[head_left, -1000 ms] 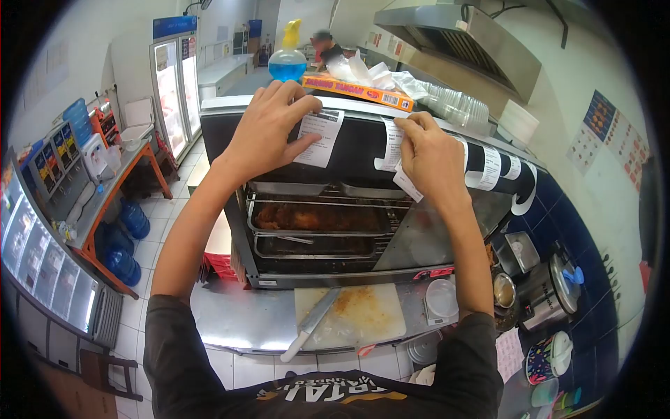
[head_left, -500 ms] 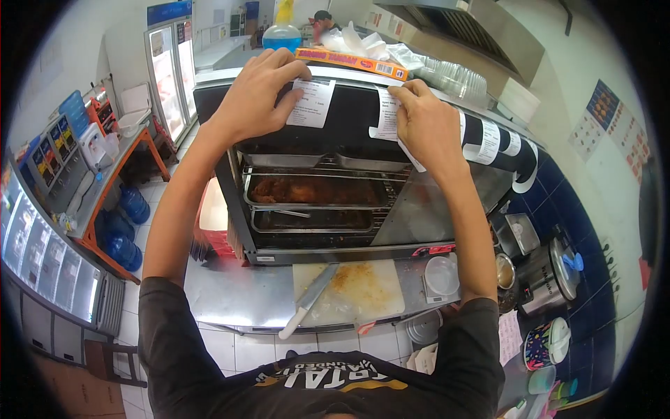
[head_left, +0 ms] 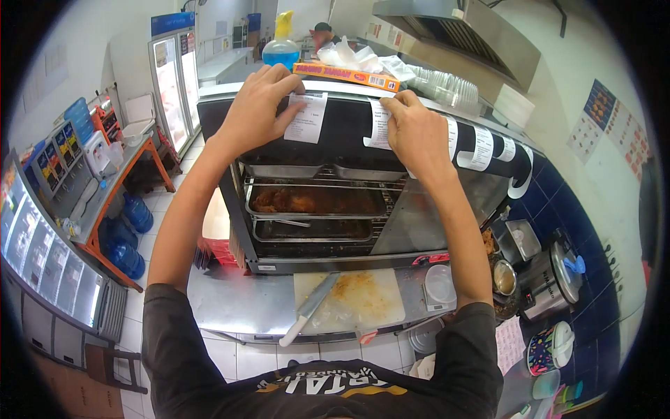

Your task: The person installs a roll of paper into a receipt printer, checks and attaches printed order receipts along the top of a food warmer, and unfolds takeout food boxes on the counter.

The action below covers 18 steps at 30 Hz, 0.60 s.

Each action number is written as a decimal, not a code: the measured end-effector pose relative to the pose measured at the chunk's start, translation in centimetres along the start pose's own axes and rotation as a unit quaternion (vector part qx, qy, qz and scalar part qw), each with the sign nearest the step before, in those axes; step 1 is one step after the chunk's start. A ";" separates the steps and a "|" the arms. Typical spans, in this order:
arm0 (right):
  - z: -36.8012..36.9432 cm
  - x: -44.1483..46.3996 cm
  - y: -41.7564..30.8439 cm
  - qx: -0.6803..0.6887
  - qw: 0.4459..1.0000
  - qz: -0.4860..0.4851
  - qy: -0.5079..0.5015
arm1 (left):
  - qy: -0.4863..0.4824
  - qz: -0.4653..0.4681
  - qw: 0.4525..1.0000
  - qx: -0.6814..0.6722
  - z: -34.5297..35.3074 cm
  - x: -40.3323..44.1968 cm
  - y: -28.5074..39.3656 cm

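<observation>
Head view shows the left hand (head_left: pixel 255 110) loosely spread against a paper slip (head_left: pixel 307 123) on the black cabinet (head_left: pixel 343 143), the right hand (head_left: pixel 421 136) touching a second slip (head_left: pixel 378 128), its grip unclear.

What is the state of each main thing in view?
Black metal food cabinet: uncovered at left, translucent pane across the right.
Leftmost white paper receipt, by the left hand: hanging, partly covered.
Next white paper receipt, by the right hand: hanging, lower edge curled.
Rectangular metal upper tray: holding browned food.
White rectangular cutting board: stained brown.
White-handled steel knife: lying unheld.
Clear spray bottle with yellow top: upright, partly filled with blue liquid.
</observation>
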State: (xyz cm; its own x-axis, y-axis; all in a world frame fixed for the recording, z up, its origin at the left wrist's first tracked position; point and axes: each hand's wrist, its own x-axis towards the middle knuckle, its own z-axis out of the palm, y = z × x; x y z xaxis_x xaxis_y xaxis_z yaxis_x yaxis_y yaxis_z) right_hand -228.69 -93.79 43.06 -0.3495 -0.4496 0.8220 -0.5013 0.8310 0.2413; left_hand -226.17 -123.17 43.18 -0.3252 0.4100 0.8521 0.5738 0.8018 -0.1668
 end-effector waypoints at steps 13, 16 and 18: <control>0.4 0.1 0.3 0.016 0.999 -0.019 0.024 | -0.020 -0.006 1.000 0.010 -0.4 -0.1 0.7; 0.3 0.1 0.4 0.008 1.000 -0.006 0.006 | -0.028 -0.009 0.999 0.014 -0.4 -0.2 0.6; 0.3 0.1 0.4 0.008 1.000 -0.007 0.005 | -0.028 -0.009 0.999 0.015 -0.5 -0.1 0.7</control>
State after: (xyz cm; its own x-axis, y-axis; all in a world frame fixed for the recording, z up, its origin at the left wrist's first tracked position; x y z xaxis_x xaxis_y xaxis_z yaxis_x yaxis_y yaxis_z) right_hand -229.20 -93.59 43.11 -0.3343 -0.4584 0.8235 -0.5187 0.8190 0.2453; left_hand -225.39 -122.88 43.17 -0.3776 0.4194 0.8255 0.5460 0.8209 -0.1673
